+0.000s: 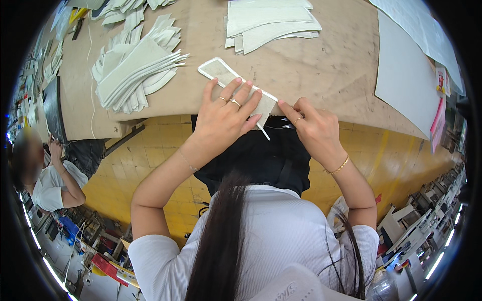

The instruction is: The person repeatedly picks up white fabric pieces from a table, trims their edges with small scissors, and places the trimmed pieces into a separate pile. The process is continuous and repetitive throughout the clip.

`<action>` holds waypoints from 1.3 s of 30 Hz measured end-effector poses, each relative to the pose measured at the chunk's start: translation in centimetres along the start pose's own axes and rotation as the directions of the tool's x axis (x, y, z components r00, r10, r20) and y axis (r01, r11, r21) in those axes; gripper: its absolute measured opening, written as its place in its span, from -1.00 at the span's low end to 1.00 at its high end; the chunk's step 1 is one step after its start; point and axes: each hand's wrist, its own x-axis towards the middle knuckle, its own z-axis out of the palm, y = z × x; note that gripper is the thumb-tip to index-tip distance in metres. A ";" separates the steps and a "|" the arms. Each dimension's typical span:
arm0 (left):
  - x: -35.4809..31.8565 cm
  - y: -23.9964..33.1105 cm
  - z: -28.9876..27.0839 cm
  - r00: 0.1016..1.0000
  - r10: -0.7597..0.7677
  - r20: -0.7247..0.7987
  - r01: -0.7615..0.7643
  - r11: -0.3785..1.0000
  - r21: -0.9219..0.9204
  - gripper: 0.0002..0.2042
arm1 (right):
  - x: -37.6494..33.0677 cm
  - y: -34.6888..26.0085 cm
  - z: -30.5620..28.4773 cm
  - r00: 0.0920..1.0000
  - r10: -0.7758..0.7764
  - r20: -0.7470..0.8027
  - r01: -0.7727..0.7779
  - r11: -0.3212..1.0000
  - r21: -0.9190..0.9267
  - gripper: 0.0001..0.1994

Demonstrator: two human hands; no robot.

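A pale grey-beige cut piece with a white raised border (217, 64) lies at the near edge of the table, its near end hanging a little past that edge. My left hand (224, 111) rests flat across it, fingers stretched out and pressing it down. A narrow white strip end (263, 132) sticks out below the piece, by my left thumb. My right hand (315, 126) is closed at the piece's right corner, with its index fingertip at the border. Under its fingers shows a shiny metal tool, apparently small scissors (285, 123), mostly hidden by the hand.
Fanned stacks of pale cut pieces (135, 75) lie at the left, with another stack (271, 25) at the far middle. A large white sheet (404, 80) covers the right side of the brown table (341, 60). A co-worker (55, 175) sits at the far left.
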 end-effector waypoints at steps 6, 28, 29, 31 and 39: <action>1.3 -0.1 0.2 1.000 0.005 -0.023 -0.006 0.999 -0.053 -0.61 | -0.1 -0.4 0.7 1.000 0.003 0.017 -0.002 0.998 -0.061 -0.60; 6.1 -2.5 -5.0 0.868 -0.161 0.470 0.434 0.707 -0.558 -0.73 | 0.4 -2.7 -2.5 0.784 0.621 -0.006 -0.598 0.757 0.263 -0.63; 6.1 -2.4 -5.2 0.870 -0.161 0.466 0.433 0.703 -0.564 -0.73 | 0.3 -3.1 -2.5 0.803 0.596 0.002 -0.570 0.768 0.291 -0.68; 5.8 -2.2 -5.4 0.868 -0.175 0.464 0.444 0.691 -0.570 -0.72 | -0.2 -3.9 -2.3 0.827 0.561 0.046 -0.542 0.772 0.333 -0.65; 4.7 -1.1 -6.0 0.860 -0.176 0.479 0.466 0.654 -0.596 -0.75 | -0.1 -5.5 -0.6 0.825 0.561 0.071 -0.537 0.738 0.409 -0.68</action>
